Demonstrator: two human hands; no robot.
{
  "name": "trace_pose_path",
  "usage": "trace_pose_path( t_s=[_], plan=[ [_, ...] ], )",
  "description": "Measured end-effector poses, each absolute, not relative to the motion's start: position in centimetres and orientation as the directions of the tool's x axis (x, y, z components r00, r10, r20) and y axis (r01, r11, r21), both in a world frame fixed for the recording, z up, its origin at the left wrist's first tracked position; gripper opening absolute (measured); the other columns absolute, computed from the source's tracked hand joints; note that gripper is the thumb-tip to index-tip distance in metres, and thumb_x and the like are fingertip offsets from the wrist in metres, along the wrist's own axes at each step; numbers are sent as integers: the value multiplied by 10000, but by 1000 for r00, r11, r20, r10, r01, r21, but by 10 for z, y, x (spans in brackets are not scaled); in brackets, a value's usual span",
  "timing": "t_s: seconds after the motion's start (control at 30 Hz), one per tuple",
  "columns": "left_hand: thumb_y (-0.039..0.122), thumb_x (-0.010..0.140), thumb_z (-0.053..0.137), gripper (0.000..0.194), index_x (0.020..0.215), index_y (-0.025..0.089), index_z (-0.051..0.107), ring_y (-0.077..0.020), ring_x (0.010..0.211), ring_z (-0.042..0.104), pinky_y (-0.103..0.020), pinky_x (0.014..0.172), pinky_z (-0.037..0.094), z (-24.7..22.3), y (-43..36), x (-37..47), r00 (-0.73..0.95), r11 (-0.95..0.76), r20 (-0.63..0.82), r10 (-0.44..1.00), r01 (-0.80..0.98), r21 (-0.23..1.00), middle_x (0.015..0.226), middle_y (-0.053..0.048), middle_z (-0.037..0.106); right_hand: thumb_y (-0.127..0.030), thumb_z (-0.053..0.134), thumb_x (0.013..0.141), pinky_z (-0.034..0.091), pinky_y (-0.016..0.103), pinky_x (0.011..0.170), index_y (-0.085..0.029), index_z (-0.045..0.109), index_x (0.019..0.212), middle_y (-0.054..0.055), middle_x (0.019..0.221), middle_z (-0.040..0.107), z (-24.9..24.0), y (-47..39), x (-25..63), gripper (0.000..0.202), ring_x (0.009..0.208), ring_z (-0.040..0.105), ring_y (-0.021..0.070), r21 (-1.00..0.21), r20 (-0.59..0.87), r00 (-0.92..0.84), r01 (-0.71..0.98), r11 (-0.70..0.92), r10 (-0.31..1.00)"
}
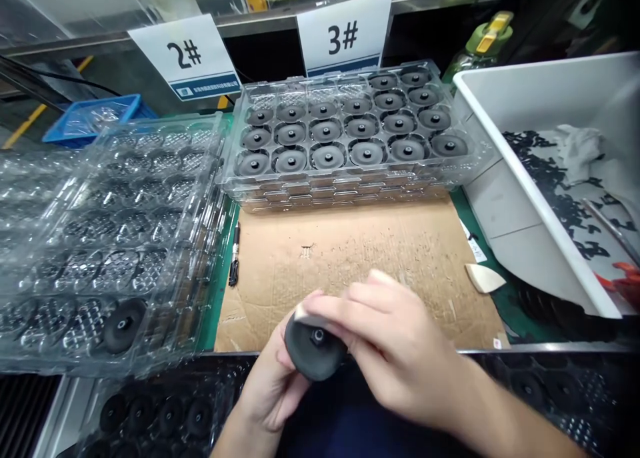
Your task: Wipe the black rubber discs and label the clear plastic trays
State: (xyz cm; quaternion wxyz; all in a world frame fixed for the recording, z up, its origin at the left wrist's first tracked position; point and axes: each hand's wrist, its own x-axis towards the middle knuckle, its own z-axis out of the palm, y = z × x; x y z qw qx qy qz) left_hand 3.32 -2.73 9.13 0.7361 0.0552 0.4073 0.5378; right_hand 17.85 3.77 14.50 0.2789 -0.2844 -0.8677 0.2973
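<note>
- Green workbench point(214, 321): cardboard point(370, 245) lies centrally.
- Rear tray point(345, 190): three rows of discs point(368, 153) loaded, plus two.
- Left tray point(123, 268): one disc point(120, 328) visible.
- Left hand point(267, 385): grips the held disc point(314, 357) at the cardboard's near edge.
- Right hand point(395, 341): pinches pale block point(306, 317) against its rim; held disc appears unfinished.

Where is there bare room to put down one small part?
The widest free patch is the cardboard between the tray stack behind, the black pen at left, the pale wedge at right and the right hand in front; small marks show on it. Crowded: the left, with clear trays, and the right, with the white bin.
</note>
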Motion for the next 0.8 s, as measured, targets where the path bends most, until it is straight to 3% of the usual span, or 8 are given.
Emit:
trace_pose_path(
  t_s=[0.1, 0.23, 0.3, 0.4, 0.5, 0.6, 0.7, 0.8],
  plan=[
    [353, 491, 805, 586, 1042, 279, 619, -212, 985, 595, -265, 845, 474, 93, -26, 36, 35, 343, -505, 862, -774, 532, 1096, -17, 637, -91, 489, 782, 402, 345, 678, -57, 565, 1091, 90, 784, 672, 136, 13, 179, 319, 640, 558, 167, -548, 381, -529, 531, 646, 758],
    [318, 497, 805, 573, 1037, 313, 613, -198, 1001, 592, -235, 834, 474, 93, -26, 40, -51, 239, -454, 890, -794, 559, 1104, 13, 633, -49, 529, 746, 444, 360, 674, -68, 619, 948, 125, 959, 682, 133, -4, 176, 222, 654, 599, 180, -441, 498, -525, 531, 723, 690],
    [299, 515, 800, 562, 1043, 318, 608, -190, 1018, 586, -220, 844, 470, 92, -26, 41, -73, 196, -427, 901, -809, 554, 1100, 21, 638, -42, 511, 755, 462, 347, 623, -72, 612, 977, 111, 900, 693, 135, -3, 174, 246, 615, 595, 170, -541, 489, -473, 495, 680, 733],
    [225, 598, 762, 515, 1070, 336, 588, -191, 1041, 578, -239, 868, 467, 91, -26, 39, -100, 163, -422, 901, -825, 542, 1126, 30, 629, -108, 500, 788, 485, 286, 543, -142, 609, 1039, 41, 746, 686, 132, 6, 177, 276, 551, 578, 138, -814, 298, -439, 347, 466, 848],
    [197, 593, 764, 529, 1074, 327, 588, -203, 1041, 579, -256, 878, 467, 94, -23, 38, -138, 122, -387, 912, -809, 575, 1122, 17, 633, -205, 506, 822, 531, 261, 608, -227, 617, 1030, 24, 895, 690, 119, 20, 187, 237, 733, 640, 155, -959, 67, -406, 227, 172, 911],
    [258, 549, 788, 538, 1052, 316, 604, -213, 1040, 581, -274, 905, 451, 99, -21, 38, -139, 119, -363, 921, -789, 603, 1108, 4, 641, -253, 503, 841, 536, 304, 733, -246, 591, 1087, 37, 1075, 645, 113, 31, 198, 262, 940, 615, 198, -964, -19, -224, 262, 41, 974],
    [286, 533, 794, 550, 1047, 325, 604, -223, 1034, 583, -310, 922, 442, 100, -22, 42, -132, 142, -382, 915, -780, 610, 1108, 6, 639, -218, 506, 837, 518, 324, 782, -266, 551, 1151, 31, 1130, 612, 125, 29, 196, 320, 982, 590, 207, -924, 116, -62, 359, 131, 991],
    [306, 518, 801, 576, 1058, 297, 601, -234, 1071, 551, -300, 927, 434, 100, -25, 45, -122, 190, -441, 889, -778, 598, 1117, -10, 628, -151, 472, 832, 506, 334, 762, -220, 481, 1226, 61, 1086, 623, 141, 18, 179, 400, 912, 595, 199, -825, 379, -160, 388, 411, 912]
  ],
)
